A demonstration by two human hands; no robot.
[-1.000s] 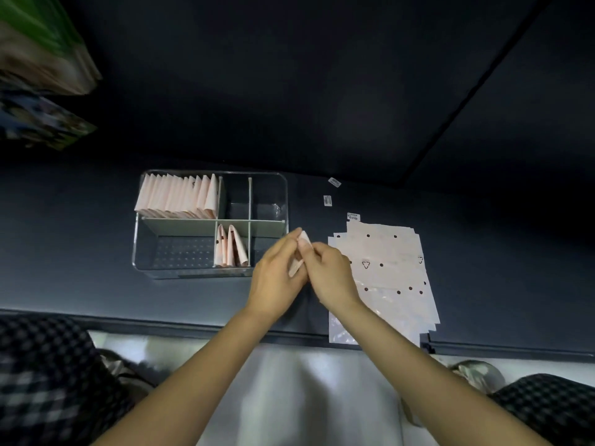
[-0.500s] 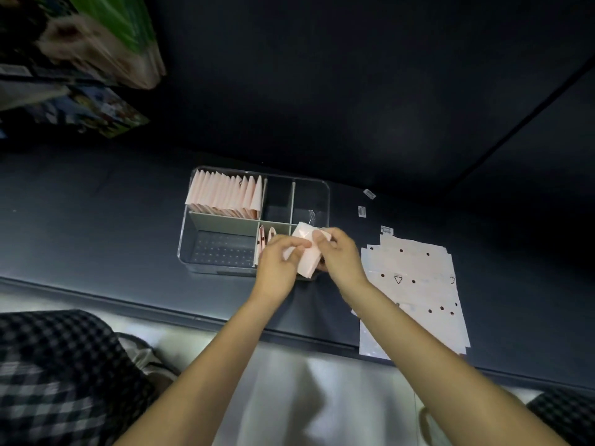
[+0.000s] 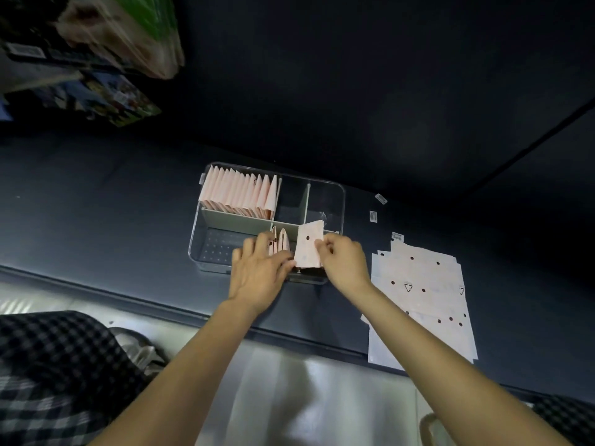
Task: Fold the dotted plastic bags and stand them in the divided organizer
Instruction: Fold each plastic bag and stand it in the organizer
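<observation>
A clear divided organizer point(image 3: 338, 201) stands on the dark table. Its back-left compartment holds a row of several folded pink bags point(image 3: 240, 196). In the front middle compartment a few folded bags point(image 3: 280, 244) stand upright. My right hand point(image 3: 344, 263) pinches a folded dotted bag point(image 3: 307, 247) upright over the front of the organizer, beside those standing bags. My left hand point(image 3: 259, 273) rests with straight fingers against the standing bags, its fingertips over the front compartment. A stack of flat dotted plastic bags point(image 3: 418, 294) lies to the right of the organizer.
Small white stickers point(image 3: 373, 216) lie on the table right of the organizer. Colourful packages point(image 3: 106, 49) sit at the far left back. The table's front edge point(image 3: 128, 304) runs below the organizer, with a checked garment point(image 3: 54, 365) and a pale floor beneath.
Both hands carried the folded bag from in front of the stack leftward to the organizer. The left hand let go of it and now presses the standing bags; the right still holds it.
</observation>
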